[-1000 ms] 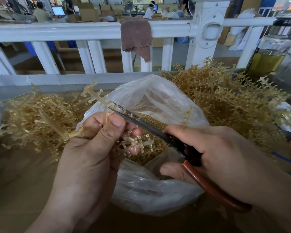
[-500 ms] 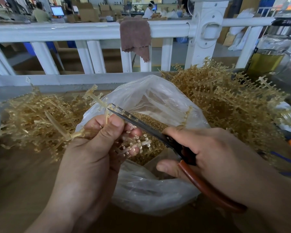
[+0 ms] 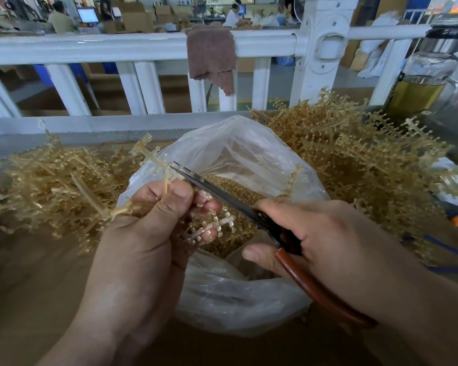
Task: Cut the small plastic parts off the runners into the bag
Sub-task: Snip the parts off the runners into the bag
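Two hands are working over the clear bag [image 3: 249, 299]. Left hand [image 3: 143, 247] is gripping a runner [image 3: 154, 157] between thumb and curled fingers, holding it above the bag mouth. Right hand [image 3: 328, 241] is gripping the red-handled scissors [image 3: 222, 194], blade tips slightly parted against the runner. Cut parts [image 3: 238, 191] are lying inside the bag. Runner piles [image 3: 354, 159] are lying on both sides of it.

Amber translucent runner [image 3: 154, 159] tilting up-left over bag rim, left hand [image 3: 143, 247] gripping it. Small tubular parts [image 3: 217, 224] hanging on its lower branches. Scissors [image 3: 217, 192], dark blades, brown handles, right hand [image 3: 328, 239] holding them, tips slightly parted, touching runner. Clear bag [image 3: 236, 299] sitting open-mouthed between left heap [image 3: 50, 186] and right heap [image 3: 354, 159] of runners. Cut parts [image 3: 249, 188] lying inside.
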